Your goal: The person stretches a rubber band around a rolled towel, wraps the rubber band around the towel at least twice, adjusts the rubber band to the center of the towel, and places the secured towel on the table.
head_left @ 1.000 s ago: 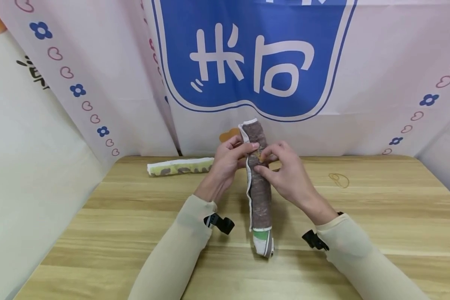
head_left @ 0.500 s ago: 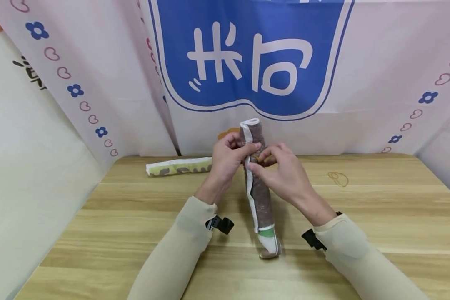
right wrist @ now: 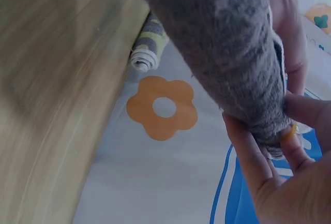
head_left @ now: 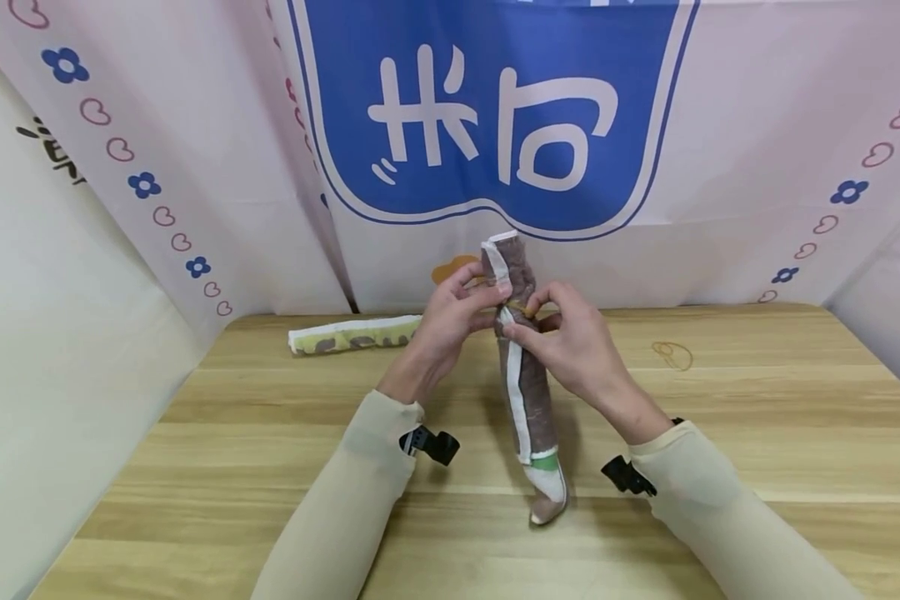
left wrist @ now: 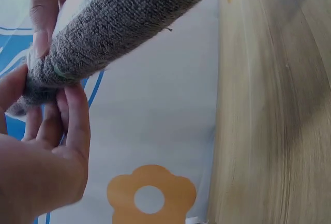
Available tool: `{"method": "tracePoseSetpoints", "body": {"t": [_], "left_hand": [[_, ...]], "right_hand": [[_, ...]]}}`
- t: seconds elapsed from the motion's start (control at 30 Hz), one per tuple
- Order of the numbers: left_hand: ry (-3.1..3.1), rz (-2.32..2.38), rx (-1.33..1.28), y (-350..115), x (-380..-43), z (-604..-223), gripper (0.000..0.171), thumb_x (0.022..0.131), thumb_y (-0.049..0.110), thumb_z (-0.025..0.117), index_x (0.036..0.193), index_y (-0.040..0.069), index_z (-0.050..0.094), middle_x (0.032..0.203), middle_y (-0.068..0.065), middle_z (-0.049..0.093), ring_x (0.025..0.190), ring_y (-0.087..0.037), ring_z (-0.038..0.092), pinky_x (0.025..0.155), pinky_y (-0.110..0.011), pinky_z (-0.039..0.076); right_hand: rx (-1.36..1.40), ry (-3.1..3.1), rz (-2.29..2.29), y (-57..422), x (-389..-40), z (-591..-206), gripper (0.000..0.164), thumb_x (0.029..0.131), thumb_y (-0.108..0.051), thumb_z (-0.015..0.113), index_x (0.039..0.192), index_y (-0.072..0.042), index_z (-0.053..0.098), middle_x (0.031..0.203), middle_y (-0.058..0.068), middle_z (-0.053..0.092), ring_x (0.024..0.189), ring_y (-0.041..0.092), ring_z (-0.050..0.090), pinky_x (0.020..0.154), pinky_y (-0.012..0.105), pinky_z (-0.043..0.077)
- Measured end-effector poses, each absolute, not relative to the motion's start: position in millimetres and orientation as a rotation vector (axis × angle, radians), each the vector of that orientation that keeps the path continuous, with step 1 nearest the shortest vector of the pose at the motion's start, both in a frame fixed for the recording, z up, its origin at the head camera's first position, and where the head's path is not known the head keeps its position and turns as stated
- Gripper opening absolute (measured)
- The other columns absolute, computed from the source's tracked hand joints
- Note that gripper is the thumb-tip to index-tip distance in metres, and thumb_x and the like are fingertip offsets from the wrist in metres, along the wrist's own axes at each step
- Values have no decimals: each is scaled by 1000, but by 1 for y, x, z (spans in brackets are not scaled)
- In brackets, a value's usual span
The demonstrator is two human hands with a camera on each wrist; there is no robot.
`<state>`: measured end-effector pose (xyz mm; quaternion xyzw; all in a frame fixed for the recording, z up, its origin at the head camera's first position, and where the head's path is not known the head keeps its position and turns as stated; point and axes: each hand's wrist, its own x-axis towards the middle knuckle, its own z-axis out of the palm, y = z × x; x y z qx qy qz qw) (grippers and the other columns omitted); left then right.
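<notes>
A rolled brown-grey towel with a white edge stands slanted over the table, its lower end showing green and white bands. My left hand grips it at the upper middle, thumb in front and fingers behind. A thin yellow rubber band crosses the roll there, pulling the cloth in slightly. My right hand pinches this band against the roll's right side, its thumb on the white edge. In the right wrist view the band shows at a fingertip; its far side is hidden behind the roll.
A yellow-green rolled towel with grey patches lies at the table's back left, partly behind the left hand. Another rubber band lies on the wooden table at the right. A printed cloth backdrop hangs along the back edge.
The brown-grey roll has turned so its white edge faces front, and its lower end has swung right. The band now lies across the roll and squeezes it. Both hands stay around the same spot.
</notes>
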<state>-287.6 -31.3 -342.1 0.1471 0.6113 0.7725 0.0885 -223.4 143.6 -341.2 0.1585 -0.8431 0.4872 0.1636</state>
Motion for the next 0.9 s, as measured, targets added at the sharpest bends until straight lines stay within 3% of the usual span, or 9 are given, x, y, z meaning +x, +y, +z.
{"method": "tracePoseSetpoints", "body": {"t": [0.17,0.3,0.47,0.63,0.77,0.9], "left_hand": [[1870,2357,372,-29,-289,-343,26,96,7,78,118,6,64,111,-12,76,90,-18,73,75,-32,63],[1903,2385,324,-25,-286,-343,25,94,6,81,111,6,63,104,-11,76,85,-18,73,70,-32,63],[1993,2380,311,-23,-281,-342,24,93,5,81,108,6,62,98,-10,75,82,-18,73,68,-33,63],[2093,2429,307,-22,-278,-338,28,91,7,85,109,5,64,95,-10,72,80,-16,68,65,-30,61],[2104,2446,319,-23,-277,-336,31,89,9,87,112,5,65,99,-10,71,84,-17,68,67,-30,62],[1974,2427,406,-25,-280,-340,27,96,7,79,117,3,64,107,-13,71,89,-19,71,75,-33,63]], "right_hand": [[535,-2363,1235,140,-225,-343,25,91,3,83,103,0,61,107,17,58,107,37,69,85,48,60],[596,-2349,1104,140,-225,-345,20,90,9,79,96,-4,65,108,17,57,102,35,59,85,50,53],[649,-2341,1022,141,-225,-347,21,92,13,73,91,-7,68,115,19,59,105,37,61,85,52,55],[582,-2384,940,140,-223,-343,13,94,1,78,101,-6,70,113,16,62,95,32,64,76,48,57],[500,-2472,946,141,-222,-341,27,93,-14,85,110,-4,65,110,14,65,92,30,68,70,44,58],[432,-2486,1154,144,-224,-341,29,93,-7,83,110,-3,59,110,17,69,99,34,71,71,45,61]]}}
